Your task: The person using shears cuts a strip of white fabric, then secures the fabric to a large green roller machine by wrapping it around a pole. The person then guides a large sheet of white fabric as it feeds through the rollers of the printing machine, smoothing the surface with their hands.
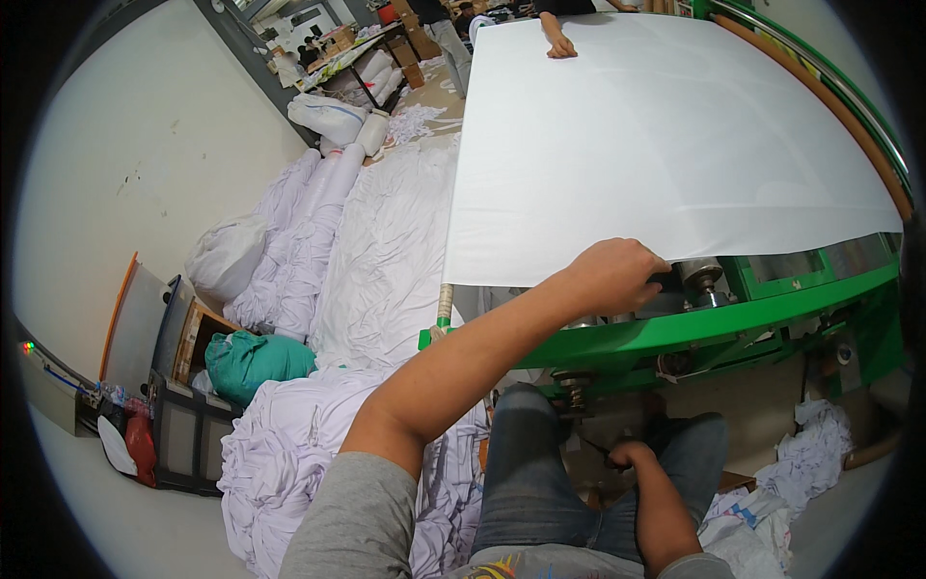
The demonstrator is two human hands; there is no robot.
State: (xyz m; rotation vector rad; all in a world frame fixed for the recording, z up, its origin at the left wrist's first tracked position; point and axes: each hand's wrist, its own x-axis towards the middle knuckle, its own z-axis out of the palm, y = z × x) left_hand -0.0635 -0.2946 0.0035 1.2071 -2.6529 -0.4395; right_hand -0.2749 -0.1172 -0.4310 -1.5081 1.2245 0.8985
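Observation:
A wide sheet of white fabric (pixel 675 135) lies stretched over a green-framed machine (pixel 714 314). My left hand (pixel 622 275) reaches across to its near edge, fingers curled closed and seeming to pinch the cloth there; the fingertips are partly hidden. Low down between my knees, my right hand (pixel 632 454) is closed around a small dark tool with a thin pointed end (pixel 595 447), perhaps scissors. At the far edge of the fabric, another person's hand (pixel 560 45) rests on the cloth.
Heaps of white cloth (pixel 280 463) lie to my left, beside a green bundle (pixel 256 369) and a black crate (pixel 193 454). White rolls (pixel 328 183) and stuffed sacks (pixel 328 118) line the wall. More cloth (pixel 805 454) sits under the machine at right. A brown roller (pixel 820 82) runs along the right.

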